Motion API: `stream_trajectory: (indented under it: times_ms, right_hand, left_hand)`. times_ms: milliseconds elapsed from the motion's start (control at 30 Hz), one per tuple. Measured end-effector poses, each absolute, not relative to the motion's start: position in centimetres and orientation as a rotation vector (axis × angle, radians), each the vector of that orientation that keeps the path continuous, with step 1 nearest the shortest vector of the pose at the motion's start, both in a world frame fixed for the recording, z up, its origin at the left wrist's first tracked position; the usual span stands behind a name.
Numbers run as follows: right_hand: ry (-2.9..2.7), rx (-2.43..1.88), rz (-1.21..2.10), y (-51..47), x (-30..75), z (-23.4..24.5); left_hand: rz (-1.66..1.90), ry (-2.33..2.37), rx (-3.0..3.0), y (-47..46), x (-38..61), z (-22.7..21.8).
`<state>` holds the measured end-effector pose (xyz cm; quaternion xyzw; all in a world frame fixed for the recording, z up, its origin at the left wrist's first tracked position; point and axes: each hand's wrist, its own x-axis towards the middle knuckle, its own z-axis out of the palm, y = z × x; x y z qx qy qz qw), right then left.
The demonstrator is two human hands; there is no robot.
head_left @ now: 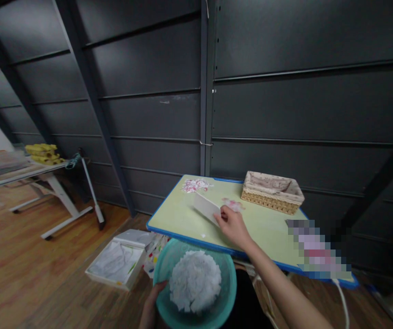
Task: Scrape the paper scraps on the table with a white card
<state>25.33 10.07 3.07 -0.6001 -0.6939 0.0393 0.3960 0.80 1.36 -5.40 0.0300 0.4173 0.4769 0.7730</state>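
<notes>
My right hand (232, 225) pinches a thin white card (204, 206), tilted just above a pale yellow table (169, 211) with a blue edge. Below the table's front edge, my left hand (152, 297) grips the left rim of a turquoise basin (230, 285). Heaped inside the basin are many small white scraps (196, 279). Pink and white bits (195, 184) form a small pile at the table's far left. Another pinkish patch (233, 204) lies beyond my right hand, beside a wicker basket (271, 201) with a cloth lining.
A blurred-out flat object (316, 251) lies at the table's right end, near a white cable (342, 301). On the floor to the left are an open white box (124, 278) and a spotted bag (152, 256). A dark panelled wall (151, 119) stands behind.
</notes>
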Motion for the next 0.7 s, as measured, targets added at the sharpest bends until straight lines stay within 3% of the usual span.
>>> stream_trajectory:
  times_ms: [433,700]
  right_hand:
    - [-1.898,-1.438,0.164,1.6,26.2,0.3]
    - [-2.093,-1.443,-0.113,3.4,22.3,-0.1]
  left_hand:
    - [1.097,0.791,0.060,1.5,0.8,-5.2]
    - [1.111,0.867,0.129,1.5,1.2,-4.8]
